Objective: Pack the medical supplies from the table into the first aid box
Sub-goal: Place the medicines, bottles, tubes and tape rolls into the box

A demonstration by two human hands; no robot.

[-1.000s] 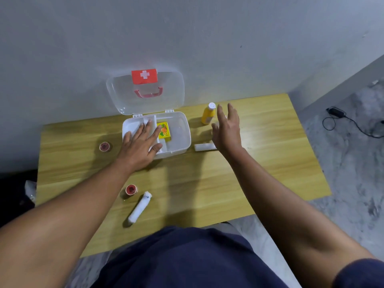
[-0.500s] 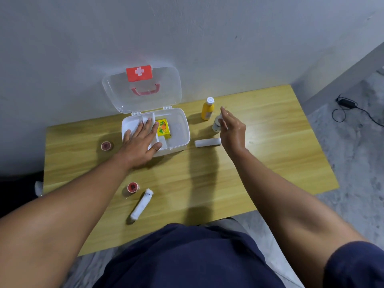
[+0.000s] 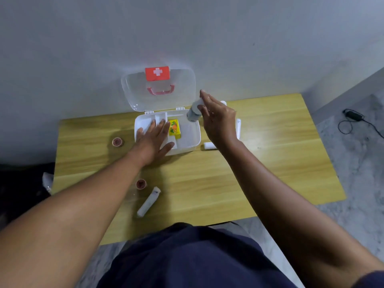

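The white first aid box (image 3: 193, 142) stands open at the table's back, its clear lid (image 3: 133, 90) leaning on the wall. A yellow carton (image 3: 175, 129) lies inside. My left hand (image 3: 152, 142) rests flat, fingers spread, on the box's left half. My right hand (image 3: 216, 119) holds a small grey-and-white bottle (image 3: 193, 114) tilted over the box's back right corner. On the table lie a white roll (image 3: 208, 146), a white tube (image 3: 148, 201) and two small red-topped jars (image 3: 117, 141) (image 3: 141, 183). The yellow bottle is hidden except for a white cap (image 3: 223, 103).
The wooden table (image 3: 270, 163) stands against a grey wall. Another white item (image 3: 238, 128) shows partly behind my right hand. A black cable and adapter (image 3: 353, 117) lie on the floor at the right. My dark-clothed lap is at the near edge.
My right hand closed on the small bottle beside the yellow bottle, lifted it and carried it left over the box. My left hand stayed on the box.
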